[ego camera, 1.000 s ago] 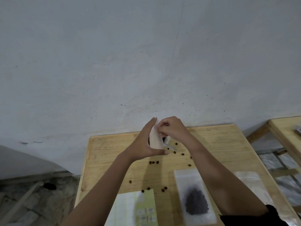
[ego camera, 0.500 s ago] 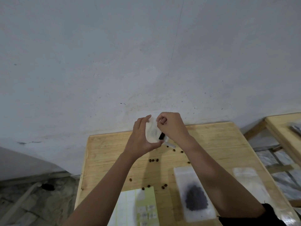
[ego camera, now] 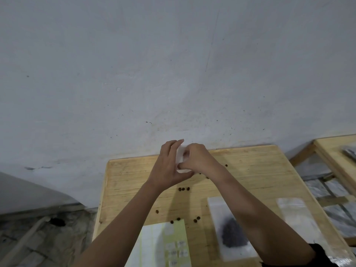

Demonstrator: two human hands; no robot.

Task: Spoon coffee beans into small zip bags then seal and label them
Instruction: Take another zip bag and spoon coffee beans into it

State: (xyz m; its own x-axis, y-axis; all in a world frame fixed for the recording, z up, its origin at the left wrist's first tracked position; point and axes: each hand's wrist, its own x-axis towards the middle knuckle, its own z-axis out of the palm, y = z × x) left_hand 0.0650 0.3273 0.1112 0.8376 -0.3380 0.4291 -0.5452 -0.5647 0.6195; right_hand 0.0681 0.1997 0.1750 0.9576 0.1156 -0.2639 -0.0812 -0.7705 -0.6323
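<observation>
Both hands meet above the far part of the wooden table (ego camera: 250, 170). My left hand (ego camera: 169, 164) cradles a small white zip bag (ego camera: 181, 158) between its fingers and thumb. My right hand (ego camera: 196, 158) is curled against the bag and pinches it; most of the bag is hidden between the hands. A filled zip bag with dark coffee beans (ego camera: 231, 232) lies flat near the front. Loose coffee beans (ego camera: 184, 189) are scattered on the wood.
A yellow-green label sheet (ego camera: 165, 245) lies at the front left. A flat clear bag (ego camera: 296, 214) lies at the right. A grey wall (ego camera: 173, 74) rises behind the table. A second wooden table (ego camera: 335, 151) stands at the right, with a gap between.
The hands have shifted a little lower and closer together on the small bag. My left fingers are now straighter along the bag's side, and the dark object seen between the hands is hidden.
</observation>
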